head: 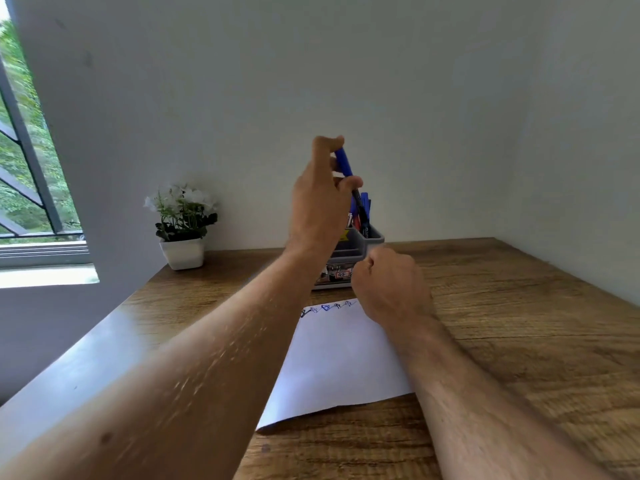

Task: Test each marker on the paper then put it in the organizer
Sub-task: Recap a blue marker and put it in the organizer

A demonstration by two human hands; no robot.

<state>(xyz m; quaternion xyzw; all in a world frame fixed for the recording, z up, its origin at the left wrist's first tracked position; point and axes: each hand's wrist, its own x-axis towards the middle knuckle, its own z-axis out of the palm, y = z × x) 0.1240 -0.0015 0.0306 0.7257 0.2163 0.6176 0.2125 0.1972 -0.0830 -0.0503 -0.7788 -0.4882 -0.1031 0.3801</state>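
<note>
Above a wooden desk (519, 306), a left hand (320, 199) pinches a blue-capped marker (346, 168), lowering it tip-down into a grey plastic organizer (375, 237) beyond the scribbled white paper (339, 358). The right hand (388, 282) rests fisted, apparently empty. A steady, vertical drop should clear markers already stored.

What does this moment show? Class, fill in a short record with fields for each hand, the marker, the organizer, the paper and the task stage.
left hand: raised above the organizer, fingers pinching the blue marker
right hand: closed in a fist beside the organizer; nothing visible in it
blue marker: tilted, lower end at the organizer's back compartment
organizer: grey, already holds other markers
paper: white, on the wooden table, scribbles along its far edge
task stage: marker being put into the organizer
</note>
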